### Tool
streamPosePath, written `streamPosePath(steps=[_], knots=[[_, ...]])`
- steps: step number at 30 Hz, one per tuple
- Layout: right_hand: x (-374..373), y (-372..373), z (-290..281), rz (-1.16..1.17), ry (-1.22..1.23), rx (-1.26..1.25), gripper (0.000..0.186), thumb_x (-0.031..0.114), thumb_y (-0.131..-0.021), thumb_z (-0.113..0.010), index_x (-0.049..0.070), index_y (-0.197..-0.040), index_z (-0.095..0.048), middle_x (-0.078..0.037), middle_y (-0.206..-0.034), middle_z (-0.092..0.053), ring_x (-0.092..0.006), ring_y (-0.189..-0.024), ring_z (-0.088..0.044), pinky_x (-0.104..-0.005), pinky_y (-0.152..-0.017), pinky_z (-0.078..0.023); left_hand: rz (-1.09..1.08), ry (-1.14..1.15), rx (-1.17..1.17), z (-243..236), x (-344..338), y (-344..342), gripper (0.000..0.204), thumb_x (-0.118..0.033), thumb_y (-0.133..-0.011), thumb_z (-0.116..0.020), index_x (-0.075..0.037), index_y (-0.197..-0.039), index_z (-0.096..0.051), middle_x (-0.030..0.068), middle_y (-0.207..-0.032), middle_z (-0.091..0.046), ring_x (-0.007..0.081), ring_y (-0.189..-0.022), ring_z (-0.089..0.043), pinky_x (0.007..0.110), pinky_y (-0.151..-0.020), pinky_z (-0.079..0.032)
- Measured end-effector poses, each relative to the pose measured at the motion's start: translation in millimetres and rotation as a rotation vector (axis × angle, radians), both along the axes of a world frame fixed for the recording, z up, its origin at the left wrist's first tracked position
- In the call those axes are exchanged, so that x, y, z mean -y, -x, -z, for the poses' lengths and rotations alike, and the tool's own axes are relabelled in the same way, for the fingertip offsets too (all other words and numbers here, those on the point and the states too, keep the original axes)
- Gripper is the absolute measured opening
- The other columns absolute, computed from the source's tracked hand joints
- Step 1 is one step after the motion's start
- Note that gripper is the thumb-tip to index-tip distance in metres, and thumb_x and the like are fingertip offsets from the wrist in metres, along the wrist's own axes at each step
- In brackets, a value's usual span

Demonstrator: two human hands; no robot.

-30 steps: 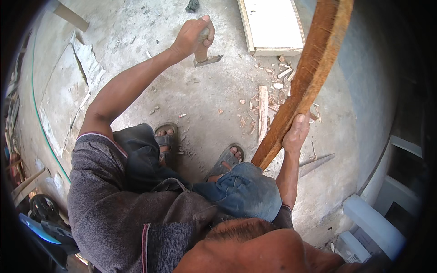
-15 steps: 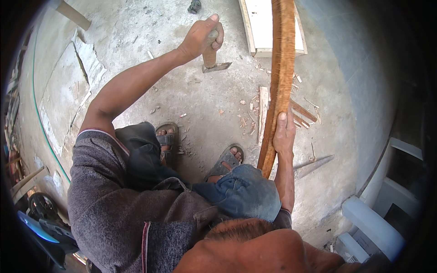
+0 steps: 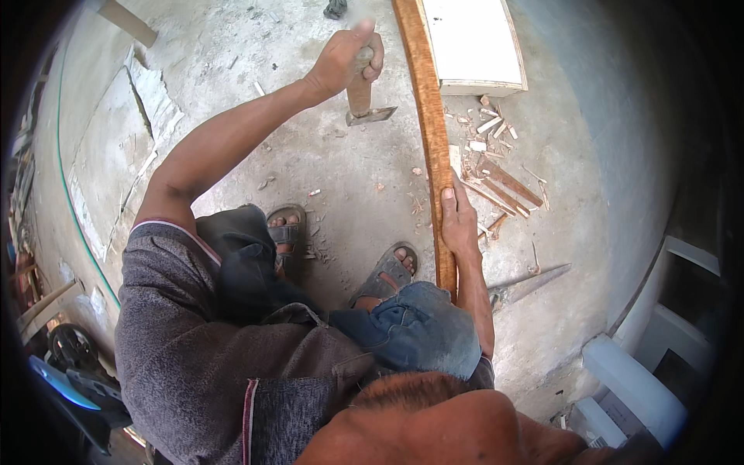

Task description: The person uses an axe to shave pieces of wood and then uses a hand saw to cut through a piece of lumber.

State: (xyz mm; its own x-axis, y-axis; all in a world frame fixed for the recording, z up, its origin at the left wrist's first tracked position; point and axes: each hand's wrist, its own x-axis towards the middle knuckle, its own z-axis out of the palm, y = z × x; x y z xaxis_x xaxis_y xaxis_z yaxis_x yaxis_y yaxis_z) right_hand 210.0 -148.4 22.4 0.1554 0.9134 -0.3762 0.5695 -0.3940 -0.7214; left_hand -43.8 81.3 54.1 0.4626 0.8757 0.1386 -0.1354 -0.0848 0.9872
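Note:
My left hand is raised in front of me, wrapped round the wooden handle of a hatchet whose wedge-shaped metal head hangs down over the floor. A long brown wooden plank stands tilted by my right knee, its top running past the upper edge of the picture. My right hand grips the plank low on its right side, the thumb on the near face; the other fingers are partly hidden. Tool and plank are apart. The plank's lower end is hidden behind my knee.
A white box-like panel with wooden edges lies beyond the plank. Wood offcuts and chips litter the floor to its right. A tapered saw-like blade lies near my right forearm. My sandalled feet rest on the concrete.
The plank's upper part has swung left and now leans that way, uncovering more offcuts and the white panel. My right hand has shifted slightly left with it. The left hand has hardly moved.

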Motion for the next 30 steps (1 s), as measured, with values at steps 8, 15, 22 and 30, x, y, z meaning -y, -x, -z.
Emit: streamPosePath(steps=[8, 15, 22, 30], knots=[[-1.8, -32.3, -59.6, 0.139, -0.634, -0.374, 0.083, 0.066, -0.093, -0.039, -0.007, -0.134, -0.036, -0.021, -0.101, -0.061, -0.0278, -0.092, -0.062, -0.0379, -0.081, -0.052, -0.004, -0.102, 0.01, -9.2, -6.7, -12.8, 0.066, -0.051, -0.102, -0.027, -0.003, -0.064, -0.052, 0.005, -0.057, -0.046, 0.015, -0.057, -0.046, 0.03, -0.062, -0.042], [16.2, -3.5, 30.0, -0.075, 0.007, 0.182, 0.052, 0.041, -0.102, -0.037, 0.011, -0.144, -0.041, -0.029, -0.132, -0.052, -0.0433, -0.125, -0.049, -0.045, -0.104, -0.039, 0.041, -0.118, -0.098, 9.1, -0.2, -24.2, 0.069, -0.054, -0.102, -0.023, -0.005, -0.063, -0.053, 0.0047, -0.056, -0.046, 0.0148, -0.055, -0.046, 0.03, -0.06, -0.042], [-6.8, -24.0, -88.2, 0.243, -0.737, -0.261, 0.073, 0.06, -0.097, -0.035, -0.003, -0.133, -0.042, -0.016, -0.114, -0.059, -0.0208, -0.09, -0.063, -0.0307, -0.075, -0.052, 0.033, -0.143, -0.017, 4.5, -8.0, -14.4, 0.067, -0.052, -0.103, -0.026, -0.003, -0.065, -0.052, 0.0043, -0.056, -0.047, 0.0141, -0.055, -0.047, 0.029, -0.059, -0.042], [26.9, -8.9, 42.3, -0.088, 0.049, 0.172, 0.061, 0.05, -0.101, -0.034, 0.008, -0.144, -0.039, -0.026, -0.137, -0.048, -0.037, -0.128, -0.048, -0.0423, -0.105, -0.037, 0.155, -0.246, -0.201, -4.0, 6.7, -22.9, 0.069, -0.05, -0.104, -0.018, -0.004, -0.064, -0.052, 0.005, -0.057, -0.047, 0.0167, -0.06, -0.048, 0.03, -0.067, -0.043]])
